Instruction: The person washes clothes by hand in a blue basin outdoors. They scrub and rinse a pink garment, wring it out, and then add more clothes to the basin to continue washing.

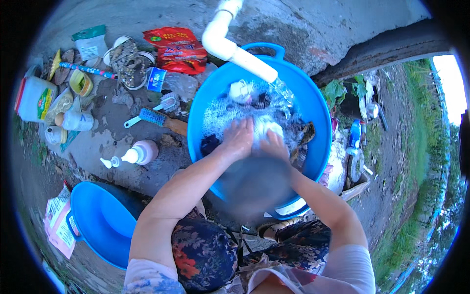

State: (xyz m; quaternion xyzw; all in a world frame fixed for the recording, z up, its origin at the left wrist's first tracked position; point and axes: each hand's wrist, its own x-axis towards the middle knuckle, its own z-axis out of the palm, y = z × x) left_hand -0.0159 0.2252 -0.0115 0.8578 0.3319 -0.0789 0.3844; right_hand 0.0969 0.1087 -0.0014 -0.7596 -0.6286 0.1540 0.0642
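Note:
A large blue tub (pixel 319 112) holds foamy water and soaking clothes. In the middle of it is a wet white cloth (pixel 266 126), with a hand at each side. My left hand (pixel 239 138) is closed on its left edge, the fingers close together. At the right edge, my right hand (pixel 275 147) grips the same cloth; a blurred dark round patch hides part of that hand and the near side of the tub. Another white cloth (pixel 241 91) rises from the suds farther back, beside dark fabric. From a white pipe (pixel 252 63), water pours into the tub.
On the ground at left are a blue-bristled scrubbing brush (pixel 152 116), a pump bottle (pixel 141 152), a red packet (pixel 175 50) and a white bucket (pixel 38 98). A second blue basin (pixel 105 220) stands near left. Rightward lies a blue bottle (pixel 354 137); a concrete wall (pixel 289 24) is behind.

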